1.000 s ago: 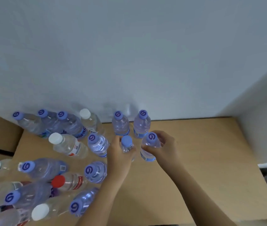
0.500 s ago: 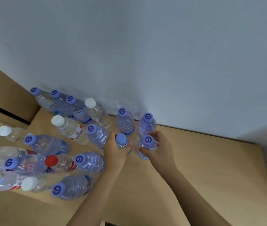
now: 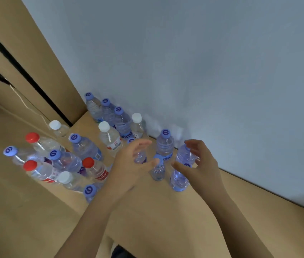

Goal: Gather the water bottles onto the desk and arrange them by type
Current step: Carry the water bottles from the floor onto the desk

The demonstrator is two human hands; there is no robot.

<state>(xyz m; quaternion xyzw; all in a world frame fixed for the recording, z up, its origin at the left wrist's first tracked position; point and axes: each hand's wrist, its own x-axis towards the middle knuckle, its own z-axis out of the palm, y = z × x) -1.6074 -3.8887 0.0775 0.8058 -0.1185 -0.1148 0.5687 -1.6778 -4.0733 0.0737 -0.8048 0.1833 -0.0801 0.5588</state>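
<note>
Several clear water bottles stand on the light wooden desk [image 3: 194, 220]. A small bottle with a plain blue cap [image 3: 158, 169] stands between my hands. My left hand [image 3: 130, 166] hovers beside it with fingers spread, holding nothing. My right hand [image 3: 199, 162] is spread around a taller blue-capped bottle [image 3: 181, 170] without gripping it. Another blue-capped bottle [image 3: 165, 144] stands behind by the wall. To the left stand mixed bottles: white-capped [image 3: 110, 138], red-capped [image 3: 95, 168] and purple-logo blue-capped [image 3: 84, 146].
A grey wall [image 3: 203, 71] runs along the desk's back edge. A tan panel with a dark gap [image 3: 26, 75] rises at the left. The desk's right half holds nothing. A white cord [image 3: 36, 110] lies at the left.
Both hands have let go of the two bottles they held and opened, drawing back slightly. The camera view has tilted and swung left.
</note>
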